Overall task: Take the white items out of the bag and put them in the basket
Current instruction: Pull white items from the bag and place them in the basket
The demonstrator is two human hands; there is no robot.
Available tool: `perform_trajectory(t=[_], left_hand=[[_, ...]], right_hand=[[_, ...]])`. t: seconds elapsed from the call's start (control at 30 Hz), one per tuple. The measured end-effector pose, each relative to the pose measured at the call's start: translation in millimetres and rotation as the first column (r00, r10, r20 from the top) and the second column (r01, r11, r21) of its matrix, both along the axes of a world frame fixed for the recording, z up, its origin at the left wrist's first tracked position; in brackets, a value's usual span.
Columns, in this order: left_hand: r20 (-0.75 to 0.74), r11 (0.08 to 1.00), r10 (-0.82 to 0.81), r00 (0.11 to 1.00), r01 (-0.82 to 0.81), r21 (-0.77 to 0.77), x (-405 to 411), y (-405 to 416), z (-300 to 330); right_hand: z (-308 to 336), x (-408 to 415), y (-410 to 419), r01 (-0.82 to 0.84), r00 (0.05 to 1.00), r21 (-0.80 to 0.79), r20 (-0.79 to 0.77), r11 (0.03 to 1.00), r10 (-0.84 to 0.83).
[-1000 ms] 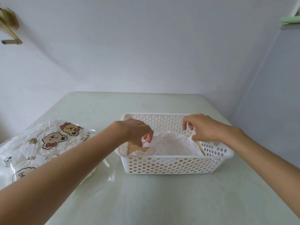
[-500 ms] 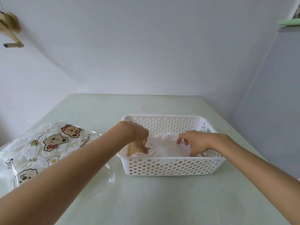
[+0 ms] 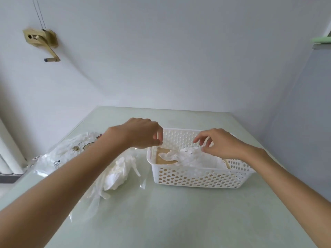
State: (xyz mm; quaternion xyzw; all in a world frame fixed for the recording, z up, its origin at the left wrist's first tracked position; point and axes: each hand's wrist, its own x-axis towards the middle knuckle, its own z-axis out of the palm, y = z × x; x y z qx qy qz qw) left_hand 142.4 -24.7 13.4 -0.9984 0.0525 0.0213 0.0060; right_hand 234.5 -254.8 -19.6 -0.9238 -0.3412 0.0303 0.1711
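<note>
- Table (image 3: 179, 212): pale green, glossy top, set against a plain light wall (image 3: 161, 59); it bears every item listed below.
- Bag (image 3: 59, 156): clear plastic printed with cartoon bears, lying flat and crumpled at the table's left side, partly hidden behind the left forearm.
- Basket (image 3: 197, 178): white plastic, perforated walls, rectangular, standing upright right of centre on the table, just beside the bag's loose plastic edge.
- White items in basket (image 3: 189, 158): crumpled white material lying inside the basket, covering most of the floor; a tan layer (image 3: 161, 159) shows beneath it at the left end.
- White items outside basket (image 3: 116, 172): a bunched white pile with loose strips, lying at the bag's mouth on the table, left of the basket and apart from it. Whether it rests on the clear plastic or inside it cannot be told.
- Left hand (image 3: 143, 133): held above the basket's left rear corner, fingers curled downward with thumb and fingertips close together. Nothing can be seen between them.
- Right hand (image 3: 220, 144): held above the basket's middle, palm down, fingers loosely bent and spread, tips just above the white material. Contact with the material cannot be confirmed.
- Wall fitting (image 3: 42, 40): brass-coloured crank handle mounted on the wall, upper left, with thin cords rising from it.
- Green ledge (image 3: 320, 44): visible at the far right edge, high up.
</note>
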Motion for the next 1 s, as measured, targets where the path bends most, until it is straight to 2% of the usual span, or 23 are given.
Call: perform_trajectory(t=[0.07,0.23,0.3,0.37,0.43,0.67,0.77,0.9,1.0], left_hand=[[0.094,0.995,0.097,0.991,-0.097,-0.013,-37,25,6],[0.237,0.932,0.361,0.902,-0.347,-0.103,-118,72,-11],[0.286,0.904,0.418,0.862,-0.364,-0.224,-140,76,-29],[0.315,0.875,0.431,0.846,-0.306,-0.375,-144,69,-51],[0.318,0.858,0.424,0.848,-0.264,-0.441,-141,64,-69],[0.29,0.927,0.333,0.897,-0.254,-0.277,-99,65,-83],[0.325,0.918,0.36,0.874,-0.269,-0.292,-97,75,-86],[0.363,0.922,0.365,0.857,-0.278,-0.271,-103,78,-97],[0.363,0.919,0.376,0.852,-0.293,-0.264,-111,83,-98]], right_hand=[[7,-30,19,-0.025,0.999,0.16,0.026,0.987,0.021],[2,-101,75,-0.102,0.986,0.372,0.162,0.923,0.044],[-7,-125,104,-0.137,0.973,0.336,0.224,0.932,0.062],[-22,-135,125,-0.116,0.958,0.218,0.282,0.969,0.052],[-40,-142,145,-0.053,0.936,0.058,0.35,0.997,0.03],[-49,-134,169,0.087,0.876,-0.259,0.48,0.962,0.05],[-51,-128,158,0.089,0.808,-0.252,0.584,0.964,0.078],[-60,-117,150,0.107,0.774,-0.219,0.63,0.97,0.056],[-59,-118,146,0.02,0.764,-0.137,0.641,0.99,0.073]])
